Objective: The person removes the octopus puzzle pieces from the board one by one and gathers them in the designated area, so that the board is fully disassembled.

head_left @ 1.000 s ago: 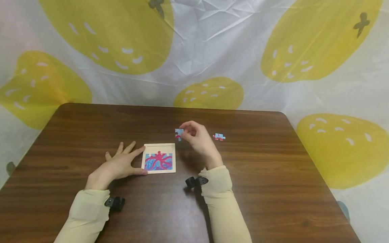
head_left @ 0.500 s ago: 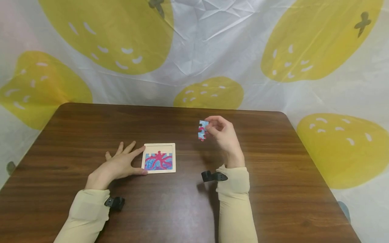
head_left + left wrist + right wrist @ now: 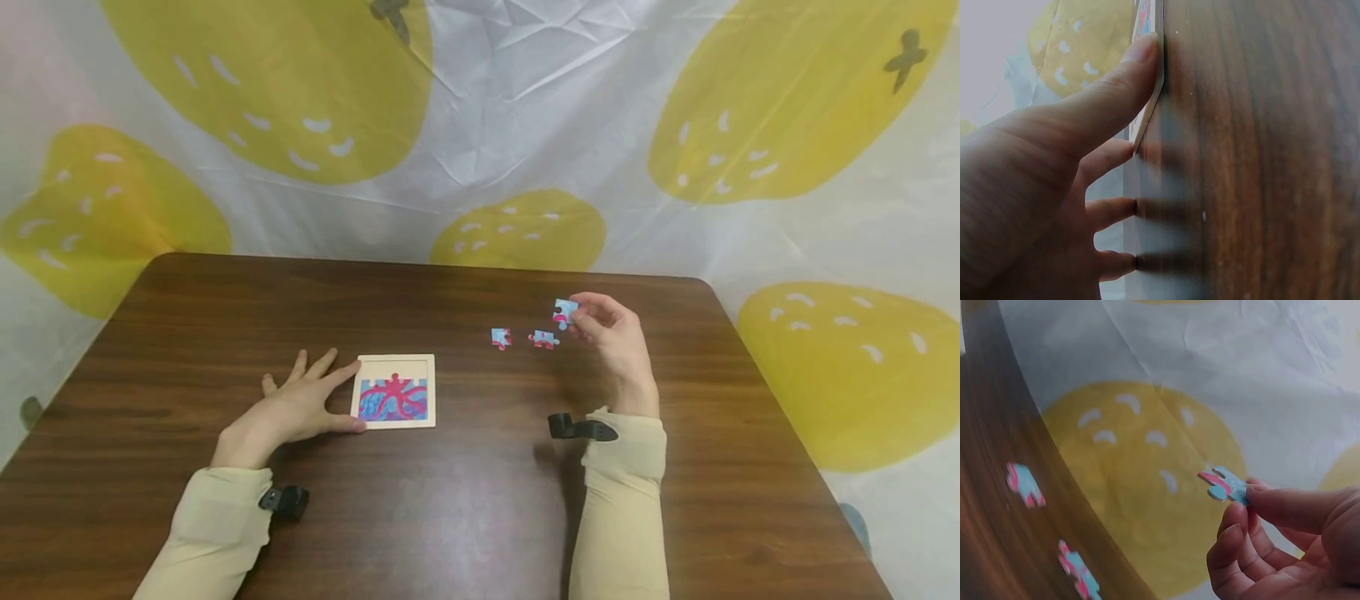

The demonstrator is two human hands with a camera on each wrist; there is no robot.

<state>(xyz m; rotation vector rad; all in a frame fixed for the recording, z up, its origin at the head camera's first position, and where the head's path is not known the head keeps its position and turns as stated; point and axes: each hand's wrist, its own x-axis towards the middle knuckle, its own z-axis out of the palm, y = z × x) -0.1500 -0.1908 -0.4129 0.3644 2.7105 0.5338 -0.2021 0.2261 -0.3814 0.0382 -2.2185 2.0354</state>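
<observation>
A square wooden puzzle tray (image 3: 393, 423) lies on the table, its lower part filled with a red octopus picture and a bare strip along its top. My left hand (image 3: 292, 408) rests at its left side, thumb and index finger touching the edge near two corners, the other fingers spread. To the right, my right hand (image 3: 618, 346) pinches a blue and pink jigsaw piece (image 3: 565, 312) between thumb and fingers above the table. In the right wrist view this held piece (image 3: 1225, 486) is tilted. Two loose pieces lie nearby, a left piece (image 3: 500, 337) and a right piece (image 3: 543, 339).
The brown wooden table (image 3: 450, 517) reaches back to a white curtain (image 3: 517, 125) printed with big yellow fruit shapes. Black straps with small cameras sit on both wrists, over pale yellow sleeves (image 3: 618, 517).
My right hand has carried the pinched jigsaw piece to the right, past the two loose pieces, which both show now. The left hand and the puzzle tray have stayed in place.
</observation>
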